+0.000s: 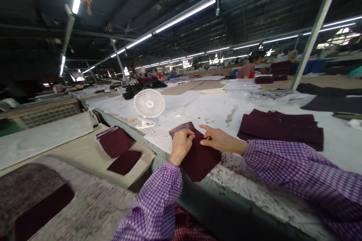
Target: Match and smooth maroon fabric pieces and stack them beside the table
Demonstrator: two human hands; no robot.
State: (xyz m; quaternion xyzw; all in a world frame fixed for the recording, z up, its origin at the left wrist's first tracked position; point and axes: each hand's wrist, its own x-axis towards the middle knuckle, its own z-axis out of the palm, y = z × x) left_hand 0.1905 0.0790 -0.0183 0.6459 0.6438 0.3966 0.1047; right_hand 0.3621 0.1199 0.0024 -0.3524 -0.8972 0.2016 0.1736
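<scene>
A maroon fabric piece (199,162) lies at the edge of the white-covered table, and its lower part hangs over the side. Its far end shows a paler, speckled strip (183,127). My left hand (182,144) is closed in a pinch on the fabric, near that strip. Just to the right, my right hand (219,139) hovers over or lightly touches the same piece, with thumb and index finger apart. Whether its fingertips press on the cloth, I cannot tell. A stack of maroon fabric pieces (279,126) rests farther right on the table.
A white fan (149,104) stands beyond my left hand. On a lower board to the left lie a maroon stack (113,141) and a dark maroon piece (124,162). Dark grey cloth (333,103) lies far right. A person (246,68) works in the background.
</scene>
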